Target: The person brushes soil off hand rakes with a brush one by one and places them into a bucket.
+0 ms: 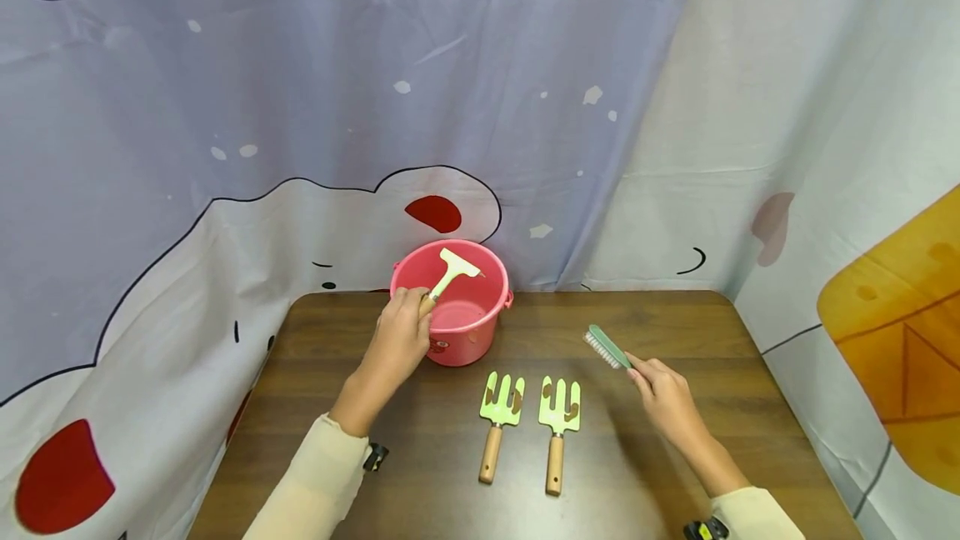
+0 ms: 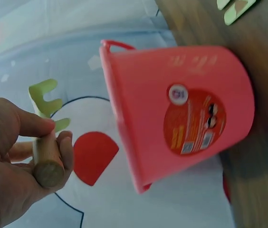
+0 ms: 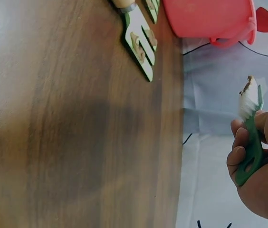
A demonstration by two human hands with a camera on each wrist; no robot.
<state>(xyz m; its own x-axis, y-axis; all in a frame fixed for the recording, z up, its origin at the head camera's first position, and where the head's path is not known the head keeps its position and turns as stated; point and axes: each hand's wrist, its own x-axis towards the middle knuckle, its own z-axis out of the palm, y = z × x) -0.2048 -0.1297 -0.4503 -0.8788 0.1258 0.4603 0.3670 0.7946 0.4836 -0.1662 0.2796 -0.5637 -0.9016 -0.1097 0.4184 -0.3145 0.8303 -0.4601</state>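
Note:
My left hand [image 1: 405, 327] grips the wooden handle of a small hand rake [image 1: 453, 269] with a pale green head. The rake's head is over the mouth of a pink bucket [image 1: 467, 347], and its bent prongs show in the left wrist view. My right hand [image 1: 666, 397] holds a green scrubbing brush [image 1: 609, 347] by its handle, raised above the table's right side. White bristles face down and left, with brown bits at the tip in the right wrist view. Between the hands lie two green garden forks, the left fork [image 1: 491, 432] and the right fork [image 1: 557, 440], both brown-smeared.
The brown wooden table [image 1: 435, 473] has its back edge against a printed curtain [image 1: 450, 90]. The bucket stands near that back edge, left of the middle, with a red label [image 2: 193, 122] on its side. More curtain hangs at both sides.

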